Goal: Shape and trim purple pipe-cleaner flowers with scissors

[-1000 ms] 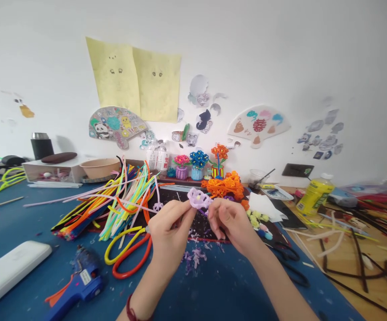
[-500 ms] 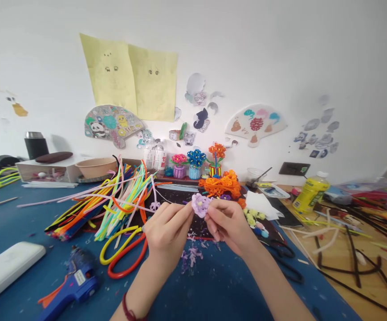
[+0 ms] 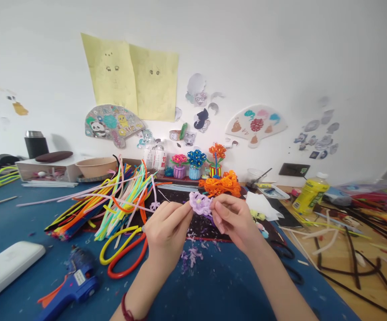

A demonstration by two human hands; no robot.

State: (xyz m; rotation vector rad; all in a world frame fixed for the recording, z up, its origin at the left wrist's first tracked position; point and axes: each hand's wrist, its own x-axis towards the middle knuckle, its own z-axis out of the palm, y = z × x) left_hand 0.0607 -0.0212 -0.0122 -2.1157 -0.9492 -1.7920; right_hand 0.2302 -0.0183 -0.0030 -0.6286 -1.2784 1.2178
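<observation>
Lilac flower [image 3: 200, 204], made of looped fuzzy stem, is held in the air between both hands, above the dark tray [image 3: 203, 231]. Its left edge is pinched between thumb and fingers of the left hand [image 3: 168, 228]; its right edge is pinched by the right hand [image 3: 236, 219], the lower fingers being curled beneath. Half a second ago the blossom's face is turned toward the camera; now it is tipped back and seen more slantwise, with the right-hand grip set at the outer petal. From this, the petals are judged to be in the course of being turned and shaped, with neither side released.

Close beneath, purple scraps [image 3: 192, 256] are scattered past the tray's red front rim. Behind, the orange flower pile [image 3: 222, 183] is set near enough to be brushed by a forward reach. On the left, movement is hemmed in by the stem bundle [image 3: 120, 200] and the red-and-yellow scissors [image 3: 123, 275], lying just beside the wrist. The most room is offered toward the front, where blue cover [image 3: 213, 285] is seen between the forearms.
</observation>
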